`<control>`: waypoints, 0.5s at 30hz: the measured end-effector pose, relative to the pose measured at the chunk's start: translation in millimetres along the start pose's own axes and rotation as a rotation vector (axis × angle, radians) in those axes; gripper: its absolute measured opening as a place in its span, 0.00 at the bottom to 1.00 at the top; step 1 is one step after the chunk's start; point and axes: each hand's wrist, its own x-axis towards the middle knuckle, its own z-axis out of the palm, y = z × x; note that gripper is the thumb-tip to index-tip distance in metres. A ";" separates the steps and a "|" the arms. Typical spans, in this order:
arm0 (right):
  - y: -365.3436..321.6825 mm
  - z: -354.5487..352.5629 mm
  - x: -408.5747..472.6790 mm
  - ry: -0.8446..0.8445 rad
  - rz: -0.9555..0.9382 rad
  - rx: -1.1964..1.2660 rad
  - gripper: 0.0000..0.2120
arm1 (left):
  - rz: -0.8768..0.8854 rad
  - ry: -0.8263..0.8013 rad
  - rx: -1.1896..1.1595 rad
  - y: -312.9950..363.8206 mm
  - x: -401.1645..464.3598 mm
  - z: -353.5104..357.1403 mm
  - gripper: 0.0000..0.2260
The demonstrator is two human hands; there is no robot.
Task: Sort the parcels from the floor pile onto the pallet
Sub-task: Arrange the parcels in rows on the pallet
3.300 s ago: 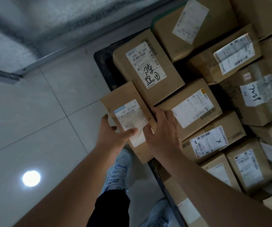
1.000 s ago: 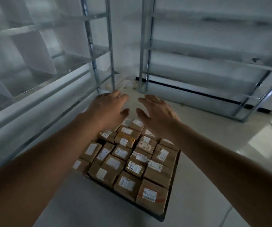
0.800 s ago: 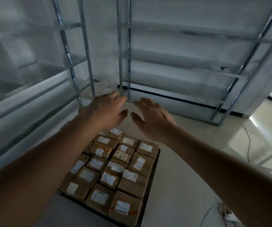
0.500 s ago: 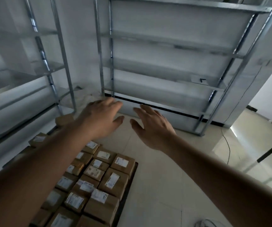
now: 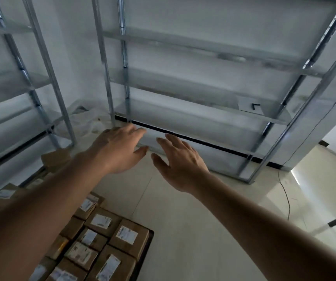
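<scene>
Both my arms stretch out in front of me at mid-frame, palms down. My left hand (image 5: 118,151) and my right hand (image 5: 180,162) are empty, fingers spread, about a hand's width apart. Below them at the lower left, several brown cardboard parcels (image 5: 129,238) with white labels lie packed side by side on a black pallet (image 5: 147,246). More parcels (image 5: 55,158) sit further left, partly hidden behind my left forearm. The floor pile is not in view.
A grey metal shelving rack (image 5: 203,82) stands straight ahead against the wall, another rack (image 5: 39,78) at the left. Crumpled plastic sheet (image 5: 86,120) lies in the corner. A thin cable (image 5: 286,197) runs over the pale tiled floor at the right.
I let go of the parcel I was setting on the pallet and stood up. My view has swung right and up; the pallet slid to the lower left. My hands stay empty.
</scene>
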 end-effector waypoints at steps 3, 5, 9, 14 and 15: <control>35.1 -13.8 58.0 -0.009 -0.010 0.016 0.32 | -0.004 -0.007 -0.009 -2.2 61.5 7.2 0.27; 59.5 -20.5 95.2 -0.021 -0.024 0.019 0.32 | -0.018 -0.023 -0.001 -3.9 99.3 14.7 0.27; 109.3 -22.7 171.8 -0.040 -0.083 0.026 0.33 | -0.108 -0.032 0.004 -11.7 174.9 37.3 0.28; 169.4 -6.3 282.2 -0.104 -0.227 0.024 0.32 | -0.290 -0.056 0.008 -26.4 262.6 76.3 0.29; 178.7 -2.6 303.8 -0.130 -0.266 0.021 0.32 | -0.341 -0.064 0.003 -29.8 275.7 84.0 0.29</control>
